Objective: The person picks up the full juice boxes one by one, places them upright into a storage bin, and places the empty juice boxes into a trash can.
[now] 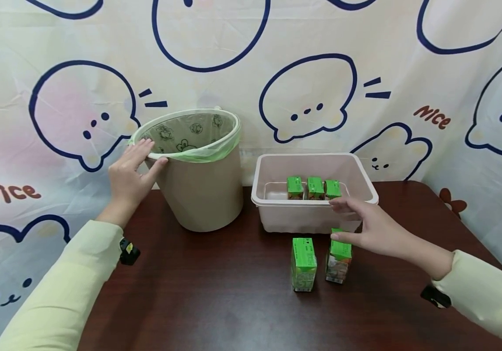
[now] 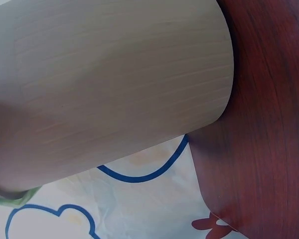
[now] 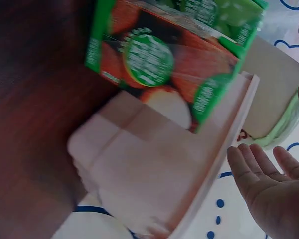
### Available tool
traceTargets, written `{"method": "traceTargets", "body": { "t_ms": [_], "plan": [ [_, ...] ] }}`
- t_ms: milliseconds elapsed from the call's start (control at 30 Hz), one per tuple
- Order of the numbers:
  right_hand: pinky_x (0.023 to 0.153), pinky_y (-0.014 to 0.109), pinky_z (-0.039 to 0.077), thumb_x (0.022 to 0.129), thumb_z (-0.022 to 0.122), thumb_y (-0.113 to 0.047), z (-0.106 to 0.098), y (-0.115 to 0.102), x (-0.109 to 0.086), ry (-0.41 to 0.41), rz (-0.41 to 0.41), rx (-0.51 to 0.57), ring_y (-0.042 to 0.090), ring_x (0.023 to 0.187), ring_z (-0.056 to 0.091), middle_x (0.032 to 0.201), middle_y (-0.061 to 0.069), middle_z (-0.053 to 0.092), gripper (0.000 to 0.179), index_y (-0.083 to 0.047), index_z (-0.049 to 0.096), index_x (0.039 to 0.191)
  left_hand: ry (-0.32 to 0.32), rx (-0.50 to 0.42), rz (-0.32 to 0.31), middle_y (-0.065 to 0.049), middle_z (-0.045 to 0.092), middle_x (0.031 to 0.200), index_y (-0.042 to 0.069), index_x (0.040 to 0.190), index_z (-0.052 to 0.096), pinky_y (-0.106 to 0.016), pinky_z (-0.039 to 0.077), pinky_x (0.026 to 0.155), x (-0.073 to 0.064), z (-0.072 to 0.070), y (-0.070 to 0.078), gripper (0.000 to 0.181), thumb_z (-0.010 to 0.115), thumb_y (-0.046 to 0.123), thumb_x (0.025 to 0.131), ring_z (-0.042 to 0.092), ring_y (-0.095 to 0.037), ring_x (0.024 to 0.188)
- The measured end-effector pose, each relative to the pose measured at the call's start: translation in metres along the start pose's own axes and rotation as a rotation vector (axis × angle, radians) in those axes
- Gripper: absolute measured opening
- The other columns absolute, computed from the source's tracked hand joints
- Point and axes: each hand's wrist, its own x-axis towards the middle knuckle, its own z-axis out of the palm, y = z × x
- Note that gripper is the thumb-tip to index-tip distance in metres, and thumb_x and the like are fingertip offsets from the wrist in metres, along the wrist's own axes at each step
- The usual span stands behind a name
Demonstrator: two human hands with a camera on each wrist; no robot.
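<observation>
My left hand (image 1: 130, 180) rests on the rim of a beige bin (image 1: 207, 195) lined with a pale green bag (image 1: 216, 152), its fingers fairly straight. The bin's wall (image 2: 119, 89) fills much of the left wrist view. With fingers extended and nothing held, my right hand (image 1: 376, 226) hovers just above a green-topped juice carton (image 1: 338, 263), partly covering its top. Another green-topped carton (image 1: 303, 265) stands to its left. In the right wrist view, the open palm (image 3: 279, 194) appears apart from the carton with the fruit picture (image 3: 154, 64).
Behind the cartons sits a pale pink plastic basket (image 1: 308, 218). Inside it are three green-topped cartons (image 1: 315, 188) in a row. Everything stands on a dark red-brown table (image 1: 216, 292), with a cartoon-print cloth (image 1: 216, 87) at the back.
</observation>
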Motion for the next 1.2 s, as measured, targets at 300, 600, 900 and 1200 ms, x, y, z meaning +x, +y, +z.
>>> {"method": "traceTargets", "body": {
  "t_ms": [300,600,900,1200],
  "plan": [
    [0.089,0.052,0.050,0.080,0.079,-0.042,0.012,0.023,-0.014,-0.061,-0.004,-0.015,0.028,0.113,0.059,0.128,0.012,0.059,0.071,-0.002,0.052,0.133,0.027,-0.018,-0.008,-0.015,0.066,0.117,0.003,0.118,0.070,-0.042,0.039,0.105,0.000,0.001,0.001,0.060,0.063,0.055,0.089,0.061,-0.029,0.114],
    [0.091,0.053,0.047,0.074,0.083,-0.047,0.025,0.033,-0.021,-0.068,0.030,-0.040,0.026,0.117,0.056,0.129,0.012,0.059,0.082,-0.003,0.050,0.135,0.020,-0.009,0.000,-0.015,0.066,0.118,0.002,0.118,0.070,-0.042,0.039,0.105,0.000,0.000,0.002,0.064,0.059,0.058,0.090,0.061,-0.030,0.114],
    [0.092,0.053,0.046,0.068,0.090,-0.031,0.032,0.036,-0.025,-0.025,0.037,-0.008,0.024,0.117,0.054,0.131,0.009,0.057,0.081,-0.007,0.051,0.135,0.017,-0.010,-0.017,-0.014,0.066,0.118,0.004,0.118,0.070,-0.040,0.039,0.106,-0.001,0.000,0.002,0.064,0.060,0.059,0.089,0.061,-0.029,0.114],
    [0.092,0.057,0.045,0.071,0.086,-0.043,0.035,0.037,-0.026,-0.020,0.022,-0.009,0.030,0.117,0.054,0.129,0.010,0.057,0.080,-0.002,0.052,0.132,0.005,-0.003,-0.018,-0.014,0.065,0.119,0.004,0.119,0.069,-0.038,0.037,0.107,-0.001,0.000,0.000,0.057,0.065,0.052,0.088,0.060,-0.029,0.115]
  ]
}}
